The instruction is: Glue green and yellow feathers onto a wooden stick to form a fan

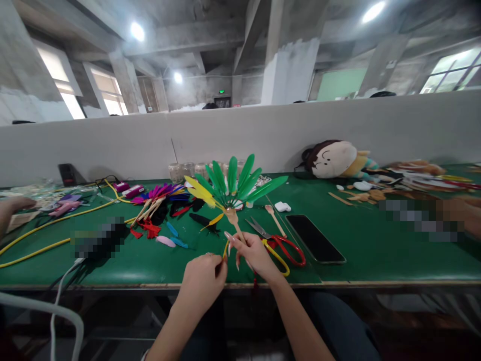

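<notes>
My right hand (pixel 257 254) is closed round the wooden handle of a feather fan (pixel 233 216), held upright above the table's front edge. Green feathers spread from its head, with yellow ones on the left side. Just left of the handle, my left hand (pixel 205 276) pinches a thin yellow feather (pixel 225 249), mostly hidden by the fingers. Beside my right hand lie red-handled scissors (pixel 276 239) and a yellow handle loop (pixel 280 260). Loose feathers rest behind my left hand: a yellow one (pixel 213 221), a pink one (pixel 166 241) and some blue ones (pixel 179 242).
A phone (pixel 315 238) and a small wooden stick (pixel 276 220) lie to the right. Purple-blue feather fans (pixel 158 200) and a yellow cable (pixel 48 249) are on the left. Jars (pixel 188 171) and a plush doll (pixel 334 159) stand by the partition. Other people's hands (pixel 15 204) show at both sides.
</notes>
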Tool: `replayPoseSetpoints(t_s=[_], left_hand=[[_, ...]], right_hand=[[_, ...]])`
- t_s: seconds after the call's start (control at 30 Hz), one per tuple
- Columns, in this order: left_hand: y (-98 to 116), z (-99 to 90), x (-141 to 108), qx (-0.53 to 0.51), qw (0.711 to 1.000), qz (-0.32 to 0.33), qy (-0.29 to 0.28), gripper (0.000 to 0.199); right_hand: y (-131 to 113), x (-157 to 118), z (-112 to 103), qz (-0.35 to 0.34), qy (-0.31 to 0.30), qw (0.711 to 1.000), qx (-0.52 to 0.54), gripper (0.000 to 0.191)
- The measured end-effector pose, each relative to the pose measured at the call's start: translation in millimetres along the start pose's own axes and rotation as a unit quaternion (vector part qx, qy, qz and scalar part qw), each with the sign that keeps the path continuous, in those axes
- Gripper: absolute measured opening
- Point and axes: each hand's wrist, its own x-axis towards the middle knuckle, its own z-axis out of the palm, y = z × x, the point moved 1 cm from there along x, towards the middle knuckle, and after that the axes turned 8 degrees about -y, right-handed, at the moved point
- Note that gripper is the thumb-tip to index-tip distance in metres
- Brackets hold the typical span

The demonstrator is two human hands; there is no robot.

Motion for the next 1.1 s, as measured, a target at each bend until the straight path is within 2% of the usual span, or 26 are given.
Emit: replayPoseSetpoints(t_s=[0.27,0.63,0.77,0.93,1.1], left_hand=[[11,-1.4,2,0.007,1.0,-0.004,-0.001,0.029],[10,0.5,2,0.02,1.0,0.002,-0.001,0.029],[6,0.9,2,-0.005,1.0,0.008,0.007,0.032],[-13,-2.0,6,-0.153,0.987,0.013,0.046,0.038],[-38,-5.5,16,-0.384,0.923,-0.032,0.027,0.041]], right_hand=[[2,1,1,0.006,0.003,1.0,-0.024,0.037],[4,4,-2,-0.002,0.018,1.0,0.009,0.036],[4,4,-3,-0.003,0.024,0.999,0.027,0.037],[2,2,-4,0.007,0.029,0.999,0.042,0.036],[-1,1,-3,-0.008,0.02,0.998,0.054,0.039]])
